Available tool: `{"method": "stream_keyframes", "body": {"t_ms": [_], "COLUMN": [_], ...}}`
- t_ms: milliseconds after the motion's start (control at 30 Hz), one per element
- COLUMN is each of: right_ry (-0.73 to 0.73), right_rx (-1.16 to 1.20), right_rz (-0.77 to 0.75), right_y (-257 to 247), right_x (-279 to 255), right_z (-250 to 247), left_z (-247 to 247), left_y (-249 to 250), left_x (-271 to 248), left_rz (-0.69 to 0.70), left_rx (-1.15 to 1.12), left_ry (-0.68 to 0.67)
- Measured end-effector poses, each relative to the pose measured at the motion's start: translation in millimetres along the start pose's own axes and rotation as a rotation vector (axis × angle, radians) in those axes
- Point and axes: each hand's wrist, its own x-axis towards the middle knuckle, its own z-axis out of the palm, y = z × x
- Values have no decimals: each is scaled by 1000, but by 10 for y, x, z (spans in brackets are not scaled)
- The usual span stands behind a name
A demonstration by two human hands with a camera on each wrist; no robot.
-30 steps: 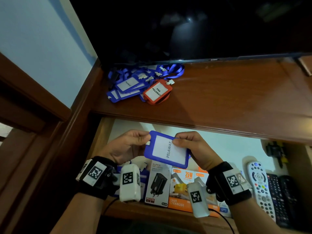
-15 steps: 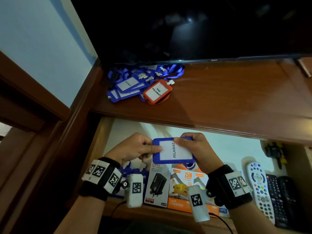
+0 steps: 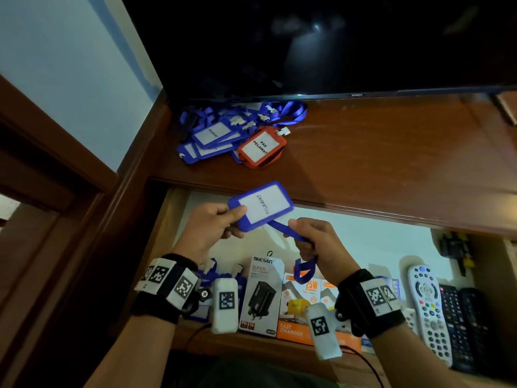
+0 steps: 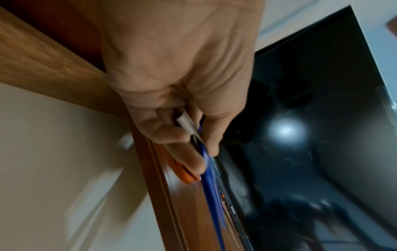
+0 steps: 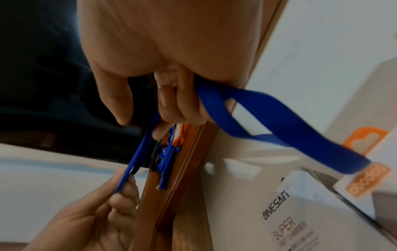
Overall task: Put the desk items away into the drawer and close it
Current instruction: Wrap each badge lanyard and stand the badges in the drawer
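My left hand (image 3: pixel 221 219) pinches the left end of a blue badge holder (image 3: pixel 261 205) marked PELAWAT, held above the open drawer (image 3: pixel 363 242). Its blue lanyard (image 3: pixel 303 268) runs down through my right hand (image 3: pixel 313 239), which grips the strap; a loop hangs below the fist. The right wrist view shows that strap (image 5: pixel 257 118) passing out of my curled fingers. In the left wrist view the badge's edge (image 4: pixel 211 186) shows blurred between thumb and fingers. A pile of blue badges (image 3: pixel 212 135) and one orange badge (image 3: pixel 261 147) lies on the desk top (image 3: pixel 377 163).
A dark TV screen (image 3: pixel 307 43) stands at the back of the desk. In the drawer lie charger boxes (image 3: pixel 263 292), an orange fast-charger box (image 3: pixel 296 312), a white remote (image 3: pixel 428 306) and black remotes (image 3: pixel 461 323). A wooden frame (image 3: pixel 70 191) borders the left.
The right hand has let go of the badge's right edge and moved down onto the lanyard. The left hand has lifted the badge up and tilted it toward the desk edge.
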Motion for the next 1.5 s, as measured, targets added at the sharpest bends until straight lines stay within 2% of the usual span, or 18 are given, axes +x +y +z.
{"method": "stream_keyframes", "body": {"t_ms": [133,233,333,467,533,667,767,900,1100,1200,1267,1300,1333,1400,1500], "right_ry": [-49,-152,-194,-82,-1,82,63,-61,-192,-265,-414,-446,-368,-112,-59], "right_rx": [-309,-366,-175,30,-83,-490,-548,-418,-265,-10,263,274,223,84,85], "right_rz": [-30,-5,47,61,38,-42,-30,52,24,11,-3,-51,-72,44,111], "right_y": [-31,-83,-104,-147,-164,-150,-120,-6,114,106,74,111,166,258,321], "right_x": [4,-35,-26,39,71,151,187,165,157,131,102,113,126,166,183], "right_z": [40,121,130,90,50,-70,-150,-151,-82,42,175,253,301,333,287], "left_z": [29,47,85,147,149,98,67,70,-49,-28,-10,0,3,3,-19], "left_y": [-22,-25,-69,-97,-70,-41,-30,21,24,35,42,43,29,26,50], "left_x": [13,-2,0,-34,-69,-98,-130,-185,-186,-208,-217,-214,-196,-154,-102], "left_rz": [49,119,168,225,230,177,133,118,145,197,197,190,179,157,128], "left_rx": [91,294,520,736,829,1010,891,635,386,182,41,-27,-102,-262,-283], "left_ry": [201,255,165,-31,-130,-322,-433,-527,-555,-550,-496,-446,-388,-259,-12]}}
